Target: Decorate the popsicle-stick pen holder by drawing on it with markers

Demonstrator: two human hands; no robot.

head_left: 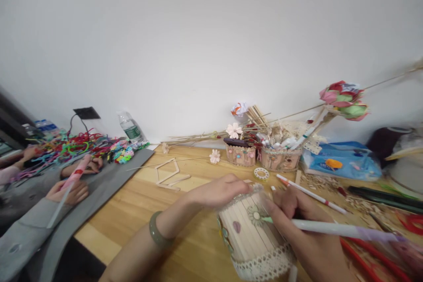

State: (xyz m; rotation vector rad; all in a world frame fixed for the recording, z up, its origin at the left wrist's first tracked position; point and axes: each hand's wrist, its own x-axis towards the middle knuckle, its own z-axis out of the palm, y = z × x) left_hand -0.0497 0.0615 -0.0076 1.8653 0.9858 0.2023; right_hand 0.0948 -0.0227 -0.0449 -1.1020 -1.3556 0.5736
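My left hand (223, 191) grips the top end of a tilted pot made of pale craft sticks (244, 240), its fingertips partly hidden behind it. White lace trim (262, 266) runs round the pot's lower edge. On its side are a green flower (256, 216) with a pale centre and a small purple heart (237, 227). In my right hand (304, 233) is a white marker (333, 228) with a green tip. That tip meets or nearly meets the flower's right petals; contact cannot be made out for certain.
Two decorated stick baskets (240, 155) stand by the wall, near a tape roll (261, 173), another marker (312, 194) and a blue tissue pack (342, 165). Craft sticks (167, 172) lie further left. At far left, a co-worker's hand (71, 193) holds a pink marker beside colourful pipe cleaners (89, 141).
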